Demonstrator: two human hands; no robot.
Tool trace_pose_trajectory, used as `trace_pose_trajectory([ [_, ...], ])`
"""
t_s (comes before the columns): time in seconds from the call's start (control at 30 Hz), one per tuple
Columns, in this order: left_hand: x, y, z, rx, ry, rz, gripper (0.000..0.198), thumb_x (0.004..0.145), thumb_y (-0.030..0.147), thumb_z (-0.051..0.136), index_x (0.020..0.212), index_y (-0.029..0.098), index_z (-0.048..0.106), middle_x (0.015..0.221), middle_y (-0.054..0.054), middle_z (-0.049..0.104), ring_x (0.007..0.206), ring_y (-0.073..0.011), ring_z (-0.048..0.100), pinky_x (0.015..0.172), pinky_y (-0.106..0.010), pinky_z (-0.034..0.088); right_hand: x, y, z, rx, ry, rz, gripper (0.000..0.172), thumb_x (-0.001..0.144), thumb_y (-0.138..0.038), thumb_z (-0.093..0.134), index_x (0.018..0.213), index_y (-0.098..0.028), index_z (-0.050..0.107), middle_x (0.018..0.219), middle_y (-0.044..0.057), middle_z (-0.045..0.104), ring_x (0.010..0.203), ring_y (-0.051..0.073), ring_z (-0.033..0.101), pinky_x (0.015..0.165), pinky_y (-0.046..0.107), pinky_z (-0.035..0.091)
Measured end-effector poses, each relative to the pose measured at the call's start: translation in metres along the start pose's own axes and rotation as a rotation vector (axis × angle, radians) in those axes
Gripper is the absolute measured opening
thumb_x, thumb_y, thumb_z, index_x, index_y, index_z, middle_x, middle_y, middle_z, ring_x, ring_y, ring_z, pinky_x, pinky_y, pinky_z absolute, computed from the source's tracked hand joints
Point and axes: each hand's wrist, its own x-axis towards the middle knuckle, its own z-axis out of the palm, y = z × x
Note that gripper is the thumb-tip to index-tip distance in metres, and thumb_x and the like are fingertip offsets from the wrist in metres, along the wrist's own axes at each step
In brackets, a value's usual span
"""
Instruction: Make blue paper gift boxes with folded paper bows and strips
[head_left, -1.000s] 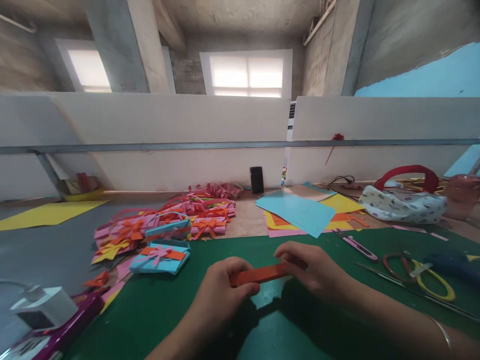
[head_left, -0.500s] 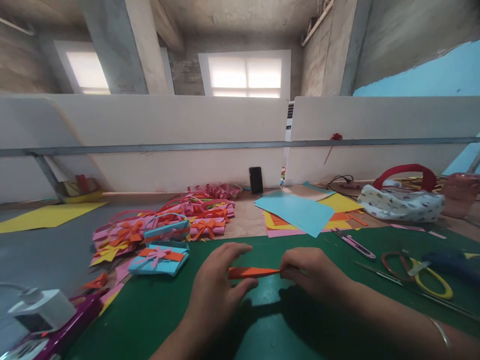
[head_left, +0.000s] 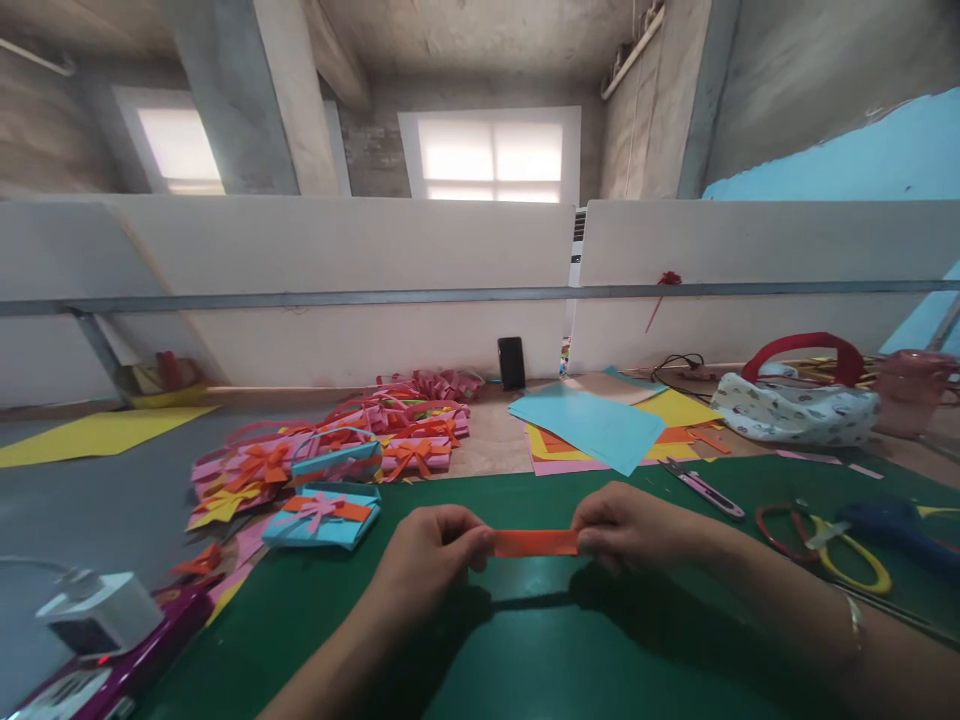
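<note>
Whereas the orange strip had been seen nearly edge-on half a second earlier, with the left hand spread, its flat face was now shown. Its ends were pinched in the narrow grip of that hand and the right hand, both turned inward, above the green mat.

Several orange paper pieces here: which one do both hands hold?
The flat strip over the green surface, one end in the left hand, the other in the right hand; the orange bows and loose scraps lie untouched.
</note>
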Motion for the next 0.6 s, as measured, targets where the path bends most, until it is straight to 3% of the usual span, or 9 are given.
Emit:
trace_pose_trajectory([
  [0.13, 0.004, -0.007, -0.002, -0.069, 0.01, -0.035, 0.033, 0.071, 0.043, 0.052, 0.057, 0.015, 0.061, 0.05, 0.001, 0.058, 0.042, -0.0087, 0.043, 0.044, -0.02, 0.032, 0.005, 0.01, -0.001, 0.08, 0.081, 0.084, 0.027, 0.079, -0.039, 0.054, 0.066, -0.015, 0.057, 0.041, -0.007, 0.048, 0.03, 0.005, 0.037, 0.028, 0.015, 0.028],
  [0.27, 0.008, -0.014, -0.006, -0.047, 0.164, 0.039, 0.024, 0.067, 0.039, 0.056, 0.06, 0.017, 0.064, 0.052, 0.001, 0.06, 0.049, -0.0122, 0.049, 0.049, -0.022, 0.036, 0.01, 0.014, -0.007, 0.065, 0.26, 0.047, 0.028, 0.08, -0.038, 0.052, 0.063, -0.016, 0.053, 0.043, -0.005, 0.05, 0.032, 0.007, 0.043, 0.032, 0.017, 0.033],
  [0.37, 0.01, -0.016, -0.007, -0.051, 0.221, 0.127, 0.018, 0.065, 0.031, 0.054, 0.07, 0.018, 0.065, 0.059, 0.0, 0.063, 0.058, -0.0155, 0.057, 0.057, -0.024, 0.043, 0.004, 0.0, -0.019, -0.013, 0.421, -0.057, 0.026, 0.081, -0.037, 0.05, 0.068, -0.016, 0.056, 0.053, -0.002, 0.056, 0.045, 0.01, 0.052, 0.046, 0.022, 0.043],
  [0.43, 0.009, -0.014, -0.006, -0.047, 0.232, 0.175, 0.016, 0.064, 0.025, 0.051, 0.071, 0.018, 0.064, 0.06, 0.0, 0.063, 0.061, -0.0164, 0.059, 0.061, -0.027, 0.046, -0.008, -0.014, -0.025, -0.084, 0.502, -0.132, 0.022, 0.075, -0.036, 0.061, 0.083, -0.016, 0.061, 0.074, 0.003, 0.063, 0.063, 0.014, 0.058, 0.059, 0.026, 0.046],
  [0.53, 0.002, -0.005, -0.006, -0.013, 0.258, 0.233, 0.016, 0.064, 0.019, 0.048, 0.071, 0.018, 0.062, 0.065, 0.0, 0.064, 0.066, -0.0175, 0.062, 0.066, -0.029, 0.048, -0.035, -0.032, -0.016, -0.281, 0.549, -0.28, 0.055, 0.061, -0.033, 0.076, 0.111, -0.021, 0.057, 0.101, 0.006, 0.064, 0.083, 0.018, 0.059, 0.069, 0.029, 0.046],
  [0.57, -0.002, 0.0, -0.007, -0.001, 0.262, 0.253, 0.015, 0.065, 0.018, 0.048, 0.071, 0.019, 0.062, 0.067, -0.001, 0.065, 0.068, -0.0176, 0.063, 0.068, -0.029, 0.049, -0.045, -0.036, -0.006, -0.361, 0.57, -0.345, 0.051, 0.063, -0.03, 0.074, 0.111, -0.021, 0.057, 0.097, 0.006, 0.064, 0.08, 0.018, 0.06, 0.067, 0.029, 0.046],
  [0.6, -0.006, 0.004, -0.008, 0.009, 0.26, 0.273, 0.015, 0.066, 0.017, 0.048, 0.072, 0.019, 0.062, 0.069, -0.001, 0.066, 0.07, -0.0174, 0.063, 0.068, -0.029, 0.049, -0.054, -0.037, 0.006, -0.429, 0.604, -0.409, 0.036, 0.07, -0.027, 0.069, 0.104, -0.021, 0.059, 0.088, 0.004, 0.065, 0.075, 0.016, 0.06, 0.064, 0.027, 0.045],
])
